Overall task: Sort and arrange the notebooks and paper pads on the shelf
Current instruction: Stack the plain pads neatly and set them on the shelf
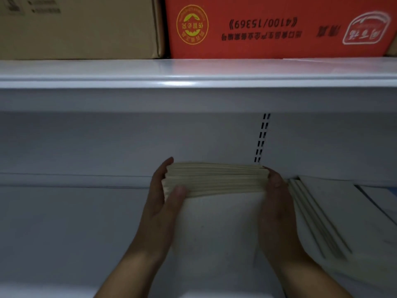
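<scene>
I hold a stack of paper pads (217, 203) between my two hands, in the middle of the lower shelf (64, 222). The pads are plain, with a white cover facing me on top and cream page edges showing as thin layered bands along the far end. My left hand (165, 203) closes on the stack's left side, thumb over the near-left corner of the edges and fingers curled round the far corner. My right hand (277, 209) presses flat against the stack's right side, fingers wrapped along it. Just to the right lies a second pile of pads (326, 211), fanned so that several pale spines show, tilted away toward the right.

The lower shelf is white and dim, with a white back panel and a slotted upright (262, 138) at the far right of centre. Above runs the glossy white upper shelf (193, 72). On it stand a brown cardboard box (81, 26) at the left and a red printed carton (279, 26) just beside it on the right.
</scene>
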Demonstrator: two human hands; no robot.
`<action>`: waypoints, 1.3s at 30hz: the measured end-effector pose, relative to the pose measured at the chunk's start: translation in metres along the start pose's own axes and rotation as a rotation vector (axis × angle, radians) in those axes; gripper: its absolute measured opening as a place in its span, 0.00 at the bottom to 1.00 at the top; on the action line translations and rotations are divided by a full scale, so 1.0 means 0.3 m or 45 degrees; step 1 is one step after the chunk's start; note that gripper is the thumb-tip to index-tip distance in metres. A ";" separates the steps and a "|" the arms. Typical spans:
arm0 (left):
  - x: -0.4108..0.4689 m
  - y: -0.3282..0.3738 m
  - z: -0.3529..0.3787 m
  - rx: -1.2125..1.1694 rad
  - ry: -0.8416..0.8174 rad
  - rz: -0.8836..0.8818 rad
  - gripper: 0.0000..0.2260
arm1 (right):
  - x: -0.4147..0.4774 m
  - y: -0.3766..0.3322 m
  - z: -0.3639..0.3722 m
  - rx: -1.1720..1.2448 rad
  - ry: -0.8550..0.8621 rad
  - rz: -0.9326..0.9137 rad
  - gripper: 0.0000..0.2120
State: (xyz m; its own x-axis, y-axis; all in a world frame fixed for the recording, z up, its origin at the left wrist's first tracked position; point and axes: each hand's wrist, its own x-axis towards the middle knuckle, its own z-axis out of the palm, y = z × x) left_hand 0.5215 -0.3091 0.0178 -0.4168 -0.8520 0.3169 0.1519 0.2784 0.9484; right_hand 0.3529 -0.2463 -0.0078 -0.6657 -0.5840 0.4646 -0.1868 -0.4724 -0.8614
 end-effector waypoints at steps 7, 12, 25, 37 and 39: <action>-0.074 -0.161 -0.081 0.573 -0.398 -0.249 0.51 | -0.093 0.141 -0.121 -0.288 -0.447 0.173 0.15; -0.008 -0.192 -0.096 0.467 -0.306 -0.246 0.36 | -0.072 0.149 -0.086 -0.390 -0.335 0.217 0.33; 0.146 -0.216 -0.115 0.097 -0.332 -1.062 0.31 | 0.044 0.214 -0.034 -0.378 -0.257 1.300 0.35; 0.113 -0.149 -0.099 0.563 -0.255 -0.903 0.19 | 0.044 0.165 -0.057 -0.463 -0.402 0.955 0.19; 0.062 -0.145 -0.122 0.484 -0.348 -0.888 0.16 | -0.003 0.155 -0.086 -0.460 -0.552 0.996 0.30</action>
State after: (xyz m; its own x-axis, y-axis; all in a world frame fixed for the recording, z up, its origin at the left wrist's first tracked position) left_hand 0.5398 -0.3533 -0.0181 -0.5131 -0.7604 -0.3982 -0.5133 -0.0999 0.8523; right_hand 0.3262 -0.2507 -0.0535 -0.3851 -0.8746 -0.2947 -0.0632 0.3435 -0.9370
